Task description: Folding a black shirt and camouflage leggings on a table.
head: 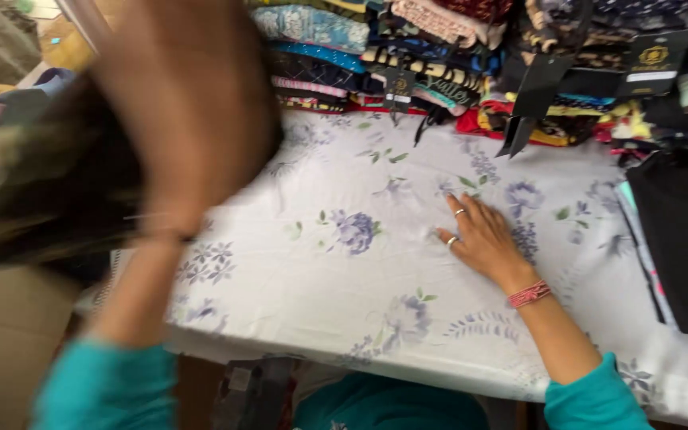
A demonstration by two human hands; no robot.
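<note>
Floral-printed white cloth (336,279) covers the counter (439,381) from its near edge back to the stacks at the far side, and it is the thing under both hands. Nearest the camera, the left hand (189,111) is raised above the left edge of the counter, blurred; it seems closed on a dark patterned fabric (41,191) that streams off to the left, though the blur leaves the grip uncertain. Further in, the right hand (479,239) lies flat on the cloth near the middle of the counter, fingers spread and slightly splayed, holding nothing, with rings on two fingers and a red band (529,294) at the wrist. To work well here, that flat palm should press evenly and sweep outward toward the edges so creases do not gather beneath it, while the lifted fabric is kept clear of the surface. A black folded piece (682,247) sits at the right edge. Along the far edge, piles of folded printed garments (408,56) with hanging black tags (539,87) crowd the back.
</note>
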